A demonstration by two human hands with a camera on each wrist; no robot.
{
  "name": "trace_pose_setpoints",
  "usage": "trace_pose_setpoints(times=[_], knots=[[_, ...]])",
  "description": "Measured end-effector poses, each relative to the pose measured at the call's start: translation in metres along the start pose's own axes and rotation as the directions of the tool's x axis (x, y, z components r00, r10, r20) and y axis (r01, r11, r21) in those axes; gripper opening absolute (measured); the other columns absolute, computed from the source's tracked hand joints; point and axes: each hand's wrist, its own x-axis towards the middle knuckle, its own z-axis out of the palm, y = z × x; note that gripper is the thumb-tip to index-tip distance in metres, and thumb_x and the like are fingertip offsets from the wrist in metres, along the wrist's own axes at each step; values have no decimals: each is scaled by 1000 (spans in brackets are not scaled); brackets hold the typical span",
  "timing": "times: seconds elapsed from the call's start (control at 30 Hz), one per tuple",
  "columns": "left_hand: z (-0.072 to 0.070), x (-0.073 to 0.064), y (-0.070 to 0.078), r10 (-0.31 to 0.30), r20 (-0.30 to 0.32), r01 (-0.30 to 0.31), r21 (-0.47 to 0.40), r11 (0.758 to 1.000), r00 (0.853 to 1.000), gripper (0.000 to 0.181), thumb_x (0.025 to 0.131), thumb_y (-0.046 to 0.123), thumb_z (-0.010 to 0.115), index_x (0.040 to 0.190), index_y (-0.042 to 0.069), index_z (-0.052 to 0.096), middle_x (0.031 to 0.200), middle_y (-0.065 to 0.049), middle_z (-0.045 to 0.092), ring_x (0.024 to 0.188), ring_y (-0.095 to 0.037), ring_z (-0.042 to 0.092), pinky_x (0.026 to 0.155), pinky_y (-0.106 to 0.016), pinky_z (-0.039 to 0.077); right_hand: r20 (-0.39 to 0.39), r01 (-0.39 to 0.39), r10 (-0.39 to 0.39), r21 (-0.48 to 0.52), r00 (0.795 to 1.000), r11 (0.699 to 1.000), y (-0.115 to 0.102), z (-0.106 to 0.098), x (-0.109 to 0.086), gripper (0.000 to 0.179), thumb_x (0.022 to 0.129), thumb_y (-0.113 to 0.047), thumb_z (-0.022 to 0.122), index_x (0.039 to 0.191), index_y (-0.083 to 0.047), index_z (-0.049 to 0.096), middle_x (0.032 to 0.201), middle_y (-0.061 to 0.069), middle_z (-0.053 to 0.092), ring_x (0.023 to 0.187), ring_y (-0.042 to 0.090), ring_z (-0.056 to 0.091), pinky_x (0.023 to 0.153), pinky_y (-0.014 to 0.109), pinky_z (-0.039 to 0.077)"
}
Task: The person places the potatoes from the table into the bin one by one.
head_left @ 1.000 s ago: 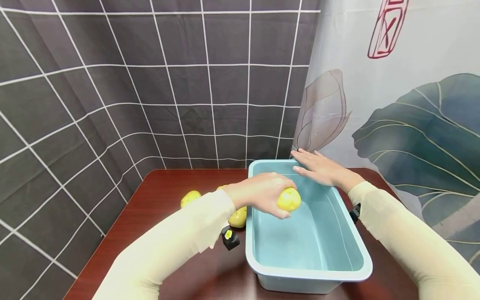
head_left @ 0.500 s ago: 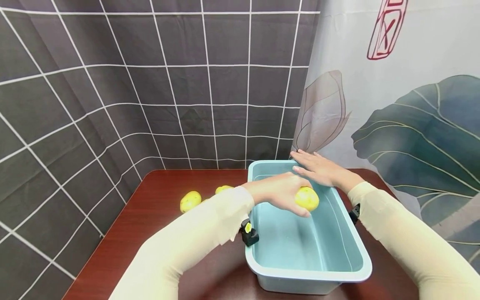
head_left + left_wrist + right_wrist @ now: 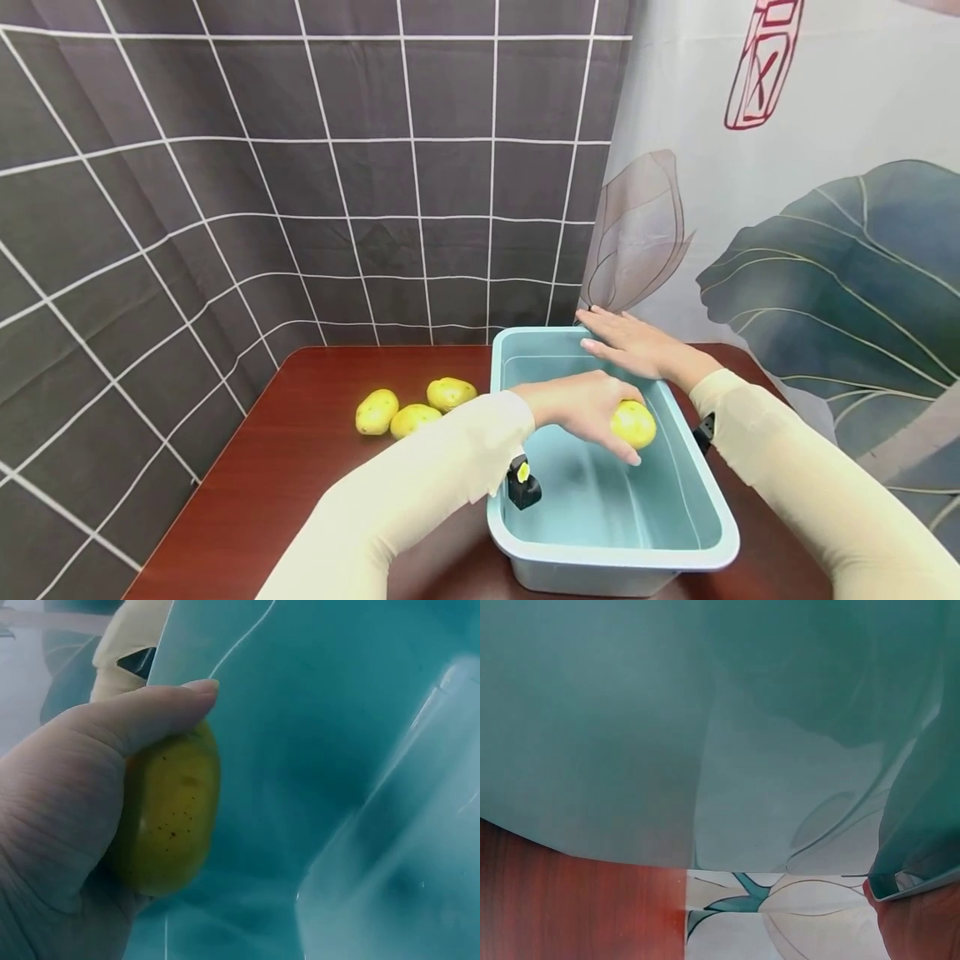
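Potato point(image 3: 633, 423) looks firm, smooth, a bit hefty; left hand point(image 3: 581, 404) wraps its middle, right hand point(image 3: 633, 346) lies flat on tub point(image 3: 600, 550) rim.

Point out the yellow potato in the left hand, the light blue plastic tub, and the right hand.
yellow potato point(image 3: 634, 423), head view, its exposed side.
light blue plastic tub point(image 3: 611, 557), head view, near rim.
right hand point(image 3: 633, 345), head view, back of hand.

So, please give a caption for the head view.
Left hand holds a potato over the teal tub.
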Motion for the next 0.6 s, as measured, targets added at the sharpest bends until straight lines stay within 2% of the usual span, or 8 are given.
trace_pose_setpoints(times=[0.23, 0.6], knots=[[10, 2, -10, -54, 43, 55, -20, 998, 998, 63, 72, 53, 78, 124, 25, 57, 95, 17, 55, 88, -1, 51, 74, -15, 41, -5, 7, -7, -12, 1000, 1000, -1, 0, 1, 70, 99, -58, 35, 155, -18, 20, 159, 4, 19, 147, 26, 9, 114, 56, 5], [16, 3, -11, -32, 113, 30, 17, 999, 993, 64, 70, 48, 83, 124, 24, 58, 99, 15, 56, 88, -2, 51, 73, -15, 42, 0, 8, -8, -16, 1000, 1000, -1, 1, 0, 70, 99, -56, 35, 155, -18, 19, 159, 6, 19, 146, 27, 9, 114, 56, 5]])
